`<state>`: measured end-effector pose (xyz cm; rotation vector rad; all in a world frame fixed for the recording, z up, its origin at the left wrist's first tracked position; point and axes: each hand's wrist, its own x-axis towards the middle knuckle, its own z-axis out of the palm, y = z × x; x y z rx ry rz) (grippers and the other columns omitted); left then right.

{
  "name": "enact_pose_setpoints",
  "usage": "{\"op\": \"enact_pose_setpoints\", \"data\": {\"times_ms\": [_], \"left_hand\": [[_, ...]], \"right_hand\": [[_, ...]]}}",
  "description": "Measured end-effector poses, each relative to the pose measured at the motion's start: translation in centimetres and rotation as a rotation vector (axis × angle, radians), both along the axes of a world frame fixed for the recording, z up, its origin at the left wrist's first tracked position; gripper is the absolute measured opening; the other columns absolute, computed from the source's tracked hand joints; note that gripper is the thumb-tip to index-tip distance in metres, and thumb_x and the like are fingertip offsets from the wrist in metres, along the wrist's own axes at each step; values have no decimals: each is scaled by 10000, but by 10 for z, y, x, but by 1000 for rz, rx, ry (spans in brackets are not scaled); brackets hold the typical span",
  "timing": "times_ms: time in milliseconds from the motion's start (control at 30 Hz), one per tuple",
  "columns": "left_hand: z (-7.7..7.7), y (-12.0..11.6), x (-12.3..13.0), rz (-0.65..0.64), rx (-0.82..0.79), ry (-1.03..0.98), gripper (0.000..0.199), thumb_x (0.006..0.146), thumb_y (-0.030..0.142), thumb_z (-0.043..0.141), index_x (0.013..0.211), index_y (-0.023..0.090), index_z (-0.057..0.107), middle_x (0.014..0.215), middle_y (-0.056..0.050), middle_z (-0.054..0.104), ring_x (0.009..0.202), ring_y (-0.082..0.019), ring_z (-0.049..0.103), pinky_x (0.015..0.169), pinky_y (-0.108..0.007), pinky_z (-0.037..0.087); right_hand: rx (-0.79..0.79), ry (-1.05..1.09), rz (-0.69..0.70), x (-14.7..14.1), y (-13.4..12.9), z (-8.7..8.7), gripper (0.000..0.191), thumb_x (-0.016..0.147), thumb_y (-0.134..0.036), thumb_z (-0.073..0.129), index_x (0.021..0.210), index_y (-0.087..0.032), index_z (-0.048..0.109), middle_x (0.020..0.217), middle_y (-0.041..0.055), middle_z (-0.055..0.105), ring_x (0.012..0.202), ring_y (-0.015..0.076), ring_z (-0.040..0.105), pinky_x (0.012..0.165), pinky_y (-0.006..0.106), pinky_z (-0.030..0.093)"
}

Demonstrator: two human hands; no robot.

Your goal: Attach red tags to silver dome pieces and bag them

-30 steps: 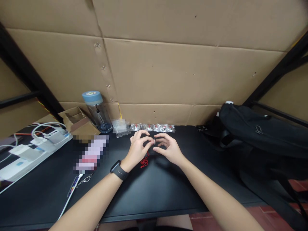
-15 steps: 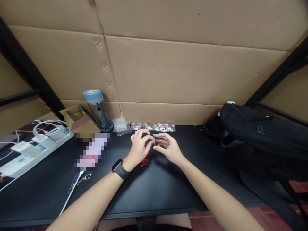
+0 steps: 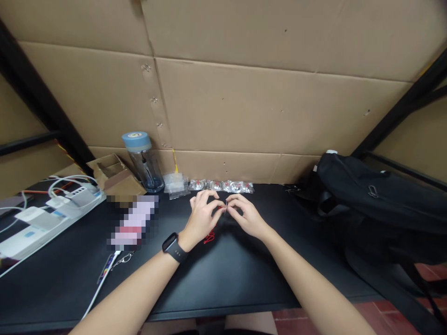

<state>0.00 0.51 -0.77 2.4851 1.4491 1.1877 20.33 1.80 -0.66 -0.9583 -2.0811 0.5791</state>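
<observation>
My left hand (image 3: 202, 216), with a black watch (image 3: 174, 246) on its wrist, is closed in a pinch above the black table (image 3: 226, 279). Between thumb and index finger it grips a thin flat piece (image 3: 225, 208), turned edge-on, so its face is hidden. From the other side my right hand (image 3: 247, 217) pinches the same piece with thumb and fingertips. A red cord (image 3: 209, 237) shows below the left hand; its link to the piece is covered by the fingers. Behind the hands lies a row of small clear packets (image 3: 216, 185) with silvery round pieces and red bits inside.
At the left are a white power strip (image 3: 75, 204) with cables, a blurred-out phone (image 3: 136, 221) on a white cable, and an open cardboard box (image 3: 117, 177). A blue-lidded bottle (image 3: 143, 163) stands near clear bags (image 3: 176, 185). A black backpack (image 3: 377, 200) fills the right side.
My right hand's fingers have closed in from a looser, more spread shape onto the thin piece. My left hand keeps its pinch, and the view has tilted slightly.
</observation>
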Motion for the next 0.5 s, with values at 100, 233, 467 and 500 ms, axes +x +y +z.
{"op": "enact_pose_setpoints", "data": {"times_ms": [100,233,467,500], "left_hand": [[3,5,-6,7,-34,3,161,978,351,558,1030,279,692,1223,-66,592,1208,-261,478,970,-429,326],[3,18,-25,-119,-176,108,194,980,277,516,1065,296,690,1162,-35,623,1156,-236,498,943,-397,336],[-8,27,-38,-378,-315,342,103,889,238,668,924,302,741,1127,-12,647,1156,-237,483,942,-380,311],[-9,27,-37,-360,-313,345,73,893,252,674,907,288,736,1111,-16,652,1144,-235,487,930,-377,311]], "right_hand": [[68,-114,-20,3,1,-1,115,949,-258,567,888,-225,658,1207,87,601,1110,230,602,944,369,508],[172,-308,-50,13,4,4,78,873,-196,623,797,-206,637,1239,103,586,1173,274,554,1027,436,454],[133,-353,-67,26,10,4,141,932,-246,587,818,-205,660,1177,96,606,1108,241,587,1001,396,469],[116,-362,-69,29,12,4,141,944,-259,579,849,-208,671,1155,91,618,1094,236,594,995,389,471]]}}
